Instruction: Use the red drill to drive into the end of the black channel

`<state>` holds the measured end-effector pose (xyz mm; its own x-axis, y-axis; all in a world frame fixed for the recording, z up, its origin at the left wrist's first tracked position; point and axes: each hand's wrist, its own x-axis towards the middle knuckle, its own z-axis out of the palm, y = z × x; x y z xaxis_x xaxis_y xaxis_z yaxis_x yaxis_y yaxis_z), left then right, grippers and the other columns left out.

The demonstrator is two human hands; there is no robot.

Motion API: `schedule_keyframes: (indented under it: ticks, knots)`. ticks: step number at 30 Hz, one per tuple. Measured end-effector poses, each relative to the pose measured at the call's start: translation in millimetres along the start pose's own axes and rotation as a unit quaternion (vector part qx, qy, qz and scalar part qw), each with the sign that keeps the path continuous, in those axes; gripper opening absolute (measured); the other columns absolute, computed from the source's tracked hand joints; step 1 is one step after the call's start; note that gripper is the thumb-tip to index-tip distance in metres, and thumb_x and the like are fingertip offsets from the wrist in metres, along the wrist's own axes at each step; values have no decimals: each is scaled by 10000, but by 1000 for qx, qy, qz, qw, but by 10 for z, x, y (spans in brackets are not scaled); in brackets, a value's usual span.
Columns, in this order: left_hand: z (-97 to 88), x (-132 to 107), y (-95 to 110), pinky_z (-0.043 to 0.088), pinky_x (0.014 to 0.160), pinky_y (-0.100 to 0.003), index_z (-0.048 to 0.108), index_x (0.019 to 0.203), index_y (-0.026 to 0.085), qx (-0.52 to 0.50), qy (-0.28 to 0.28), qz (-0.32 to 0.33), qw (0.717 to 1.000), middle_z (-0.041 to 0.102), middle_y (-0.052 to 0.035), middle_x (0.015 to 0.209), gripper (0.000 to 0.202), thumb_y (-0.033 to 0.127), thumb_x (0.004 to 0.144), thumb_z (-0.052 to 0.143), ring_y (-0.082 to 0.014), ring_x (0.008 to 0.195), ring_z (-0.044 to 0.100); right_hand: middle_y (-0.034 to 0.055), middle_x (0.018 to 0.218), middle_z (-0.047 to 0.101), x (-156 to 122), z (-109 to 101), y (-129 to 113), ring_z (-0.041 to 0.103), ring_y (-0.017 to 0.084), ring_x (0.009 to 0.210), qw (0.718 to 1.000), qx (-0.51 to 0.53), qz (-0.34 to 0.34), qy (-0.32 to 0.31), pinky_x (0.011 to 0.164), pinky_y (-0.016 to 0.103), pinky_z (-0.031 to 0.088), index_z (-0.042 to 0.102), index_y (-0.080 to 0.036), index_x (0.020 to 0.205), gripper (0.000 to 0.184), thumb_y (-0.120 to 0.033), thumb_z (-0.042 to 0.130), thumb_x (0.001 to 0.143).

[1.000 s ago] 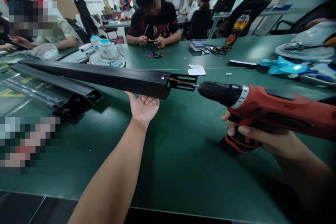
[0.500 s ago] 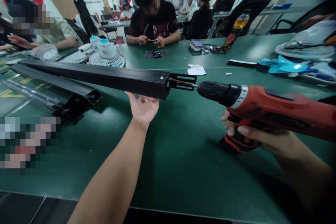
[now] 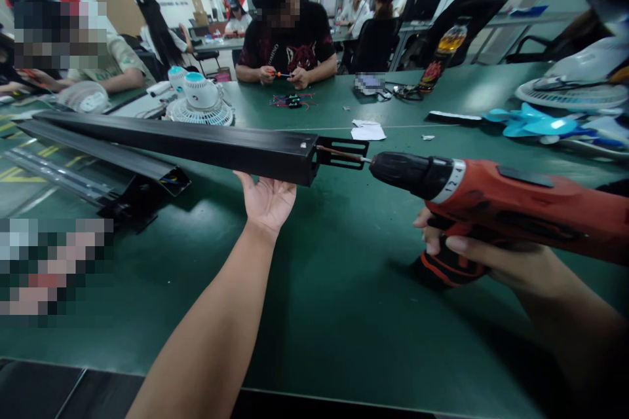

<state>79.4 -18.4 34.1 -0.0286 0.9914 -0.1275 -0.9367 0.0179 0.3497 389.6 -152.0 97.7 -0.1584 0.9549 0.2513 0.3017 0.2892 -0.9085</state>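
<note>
My left hand (image 3: pixel 268 200) grips a long black metal channel (image 3: pixel 187 142) from below, near its right end, and holds it above the green table (image 3: pixel 319 288). A slotted black bracket (image 3: pixel 344 152) sticks out of that end. My right hand (image 3: pixel 484 260) is wrapped round the handle of a red and black cordless drill (image 3: pixel 496 200). The drill's bit (image 3: pixel 344 155) points left and reaches the channel's end through the bracket.
A second black channel with a stand (image 3: pixel 132 177) lies at the left. Small white fans (image 3: pixel 201 101) and blue fan blades (image 3: pixel 528 126) sit on the table, with a bottle (image 3: pixel 442 55) and paper scraps (image 3: pixel 368 131). A person in black (image 3: pixel 287 39) sits opposite; others work around.
</note>
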Motion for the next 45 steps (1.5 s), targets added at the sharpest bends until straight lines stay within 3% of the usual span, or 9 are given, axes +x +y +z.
schedule_keyframes:
  ticks: [4, 13, 22, 25, 30, 34, 39, 42, 45]
  knots:
    - [25, -10, 14, 499, 539, -296, 809, 940, 269, -2, 19, -4, 1000, 810, -43, 860, 725, 846, 1266, 515, -153, 595, 573, 59, 606, 676, 5, 1, -7, 635, 240, 553, 1000, 4, -3, -5, 467, 354, 516, 705, -207, 930, 363, -468, 674, 681]
    - [-199, 123, -37, 663, 671, -288, 900, 1204, 270, -43, -62, 12, 997, 872, -40, 888, 589, 738, 1302, 557, -155, 647, 702, 58, 607, 681, 4, 3, 3, 631, 236, 550, 1000, 1, -3, 1, 425, 330, 500, 711, -213, 922, 334, -440, 680, 679]
    - [-122, 102, -47, 708, 784, -211, 848, 1465, 334, -23, -46, 10, 999, 890, -30, 1126, 424, 618, 1342, 558, -143, 908, 855, 54, 584, 674, 1, 25, -29, 630, 241, 532, 1000, 11, 23, 8, 460, 359, 525, 726, -212, 877, 365, -479, 702, 630]
    - [-108, 86, -56, 716, 799, -219, 875, 1364, 319, -23, -53, 10, 998, 894, -36, 1118, 443, 653, 1326, 586, -143, 913, 852, 53, 609, 687, -31, 30, 16, 636, 247, 553, 999, 9, 35, 20, 503, 375, 536, 736, -221, 835, 329, -451, 736, 600]
    - [-49, 38, -82, 640, 673, -271, 753, 893, 266, -12, -44, 2, 999, 731, 0, 794, 645, 780, 1260, 626, -130, 678, 713, 53, 633, 683, -67, 19, 144, 618, 232, 519, 997, 56, 32, 50, 467, 374, 532, 705, -229, 780, 237, -413, 728, 632]
    - [-37, 13, -96, 649, 696, -314, 699, 835, 269, 34, -34, 8, 999, 653, 18, 728, 679, 867, 1150, 759, -149, 653, 692, 49, 606, 663, -24, 4, 164, 591, 218, 478, 993, 106, 8, 51, 435, 367, 506, 691, -211, 840, 317, -454, 712, 636]
    - [-125, 58, -119, 760, 1074, -379, 802, 1048, 294, 34, -41, 12, 999, 828, -16, 956, 619, 878, 1203, 669, -217, 1104, 916, 49, 553, 656, 24, -3, 88, 578, 213, 460, 993, 119, 1, 10, 385, 333, 475, 720, -179, 974, 443, -463, 717, 634]
    - [-166, 76, -131, 695, 1318, -430, 830, 1166, 303, 43, -56, 20, 997, 897, -53, 1113, 594, 886, 1180, 713, -280, 1452, 881, 49, 574, 661, 19, -5, 70, 552, 191, 425, 993, 118, 6, -6, 335, 308, 444, 722, -189, 1052, 478, -447, 716, 649]
    - [-167, 67, -137, 633, 1425, -479, 826, 1200, 307, 53, -56, 28, 997, 932, -80, 1264, 593, 890, 1170, 726, -325, 1665, 778, 54, 592, 666, 4, -7, 92, 557, 196, 446, 993, 118, 8, 2, 333, 304, 436, 732, -200, 1057, 464, -436, 715, 658]
